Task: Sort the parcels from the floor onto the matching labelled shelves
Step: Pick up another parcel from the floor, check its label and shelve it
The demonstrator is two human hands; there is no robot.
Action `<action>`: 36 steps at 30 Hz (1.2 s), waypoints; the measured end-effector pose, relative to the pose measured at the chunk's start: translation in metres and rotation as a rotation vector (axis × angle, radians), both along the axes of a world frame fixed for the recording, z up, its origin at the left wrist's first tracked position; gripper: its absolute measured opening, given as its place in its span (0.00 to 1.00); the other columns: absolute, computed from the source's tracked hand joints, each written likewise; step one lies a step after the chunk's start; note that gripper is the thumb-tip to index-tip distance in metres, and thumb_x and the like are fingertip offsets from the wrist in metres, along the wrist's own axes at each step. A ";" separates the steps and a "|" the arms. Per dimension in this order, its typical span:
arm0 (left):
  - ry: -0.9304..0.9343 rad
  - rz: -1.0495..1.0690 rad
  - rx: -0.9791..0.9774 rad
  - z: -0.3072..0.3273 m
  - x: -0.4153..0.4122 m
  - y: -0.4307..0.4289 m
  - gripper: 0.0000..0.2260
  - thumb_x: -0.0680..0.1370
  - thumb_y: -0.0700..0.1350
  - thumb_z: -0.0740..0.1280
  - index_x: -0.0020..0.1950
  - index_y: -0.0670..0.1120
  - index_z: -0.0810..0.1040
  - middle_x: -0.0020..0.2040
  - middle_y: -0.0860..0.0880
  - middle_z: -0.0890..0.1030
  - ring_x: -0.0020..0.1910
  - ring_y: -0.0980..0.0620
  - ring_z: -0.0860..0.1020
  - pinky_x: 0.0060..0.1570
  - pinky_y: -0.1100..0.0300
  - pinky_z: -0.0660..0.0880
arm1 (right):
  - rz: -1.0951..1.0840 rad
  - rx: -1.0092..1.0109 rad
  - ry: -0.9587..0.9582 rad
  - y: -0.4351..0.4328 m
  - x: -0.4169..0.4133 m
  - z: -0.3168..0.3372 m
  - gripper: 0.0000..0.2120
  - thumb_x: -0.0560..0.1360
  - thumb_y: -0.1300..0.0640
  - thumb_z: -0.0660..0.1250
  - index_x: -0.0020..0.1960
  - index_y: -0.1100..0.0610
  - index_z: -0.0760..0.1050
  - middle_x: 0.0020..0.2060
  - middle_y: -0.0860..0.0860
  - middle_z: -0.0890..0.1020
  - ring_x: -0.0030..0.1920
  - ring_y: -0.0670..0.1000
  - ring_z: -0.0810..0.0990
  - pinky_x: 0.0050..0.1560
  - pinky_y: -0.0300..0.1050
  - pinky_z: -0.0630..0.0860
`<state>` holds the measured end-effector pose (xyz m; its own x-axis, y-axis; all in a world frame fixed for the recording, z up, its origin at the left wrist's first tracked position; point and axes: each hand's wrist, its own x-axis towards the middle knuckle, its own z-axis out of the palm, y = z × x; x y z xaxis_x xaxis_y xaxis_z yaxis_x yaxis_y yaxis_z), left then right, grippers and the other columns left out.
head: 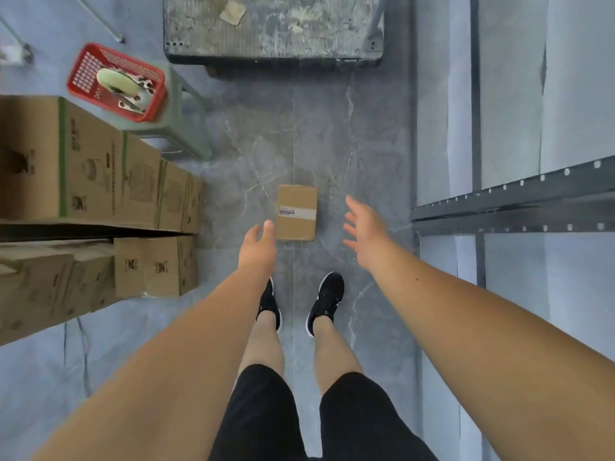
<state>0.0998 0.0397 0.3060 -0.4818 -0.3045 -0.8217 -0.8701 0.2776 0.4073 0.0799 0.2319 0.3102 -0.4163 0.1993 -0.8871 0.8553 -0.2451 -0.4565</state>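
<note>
A small brown cardboard parcel [297, 211] with a white tape strip and a printed label lies flat on the grey tiled floor, just ahead of my feet. My left hand [258, 246] hovers at the parcel's near left corner, fingers apart and holding nothing. My right hand [364, 227] is spread open to the right of the parcel, apart from it by about a hand's width. A grey metal shelf [512, 207] with a perforated rail stands at the right.
Stacks of large cardboard cartons [100, 181] line the left side. A red plastic basket [116, 81] sits on a green stool [186, 128] at the upper left. A worn grey platform [273, 31] blocks the far end of the aisle.
</note>
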 end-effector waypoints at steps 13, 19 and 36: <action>-0.263 0.052 -0.001 -0.131 0.011 -0.034 0.27 0.87 0.61 0.53 0.82 0.48 0.68 0.80 0.43 0.71 0.77 0.40 0.69 0.75 0.47 0.65 | 0.039 -0.003 -0.210 -0.041 0.007 -0.143 0.25 0.83 0.43 0.66 0.77 0.50 0.70 0.77 0.51 0.72 0.76 0.55 0.71 0.70 0.57 0.70; -0.249 -0.003 0.016 -0.200 -0.013 -0.040 0.26 0.87 0.60 0.54 0.80 0.47 0.71 0.79 0.45 0.72 0.78 0.42 0.70 0.75 0.49 0.65 | 0.070 -0.030 -0.230 -0.058 -0.008 -0.212 0.26 0.83 0.44 0.67 0.78 0.51 0.70 0.78 0.51 0.72 0.77 0.55 0.70 0.72 0.56 0.69; -0.160 -0.042 0.051 -0.401 -0.064 -0.030 0.25 0.87 0.58 0.59 0.80 0.46 0.70 0.77 0.45 0.74 0.75 0.43 0.73 0.62 0.57 0.66 | 0.059 0.130 -0.129 -0.031 -0.051 -0.408 0.26 0.82 0.50 0.70 0.77 0.56 0.72 0.68 0.52 0.77 0.61 0.48 0.73 0.61 0.46 0.69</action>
<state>0.0358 0.0099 -0.0947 -0.3553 -0.2432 -0.9026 -0.9130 0.2975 0.2793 0.0293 0.2012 -0.0976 -0.3156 0.2943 -0.9021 0.9198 -0.1387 -0.3671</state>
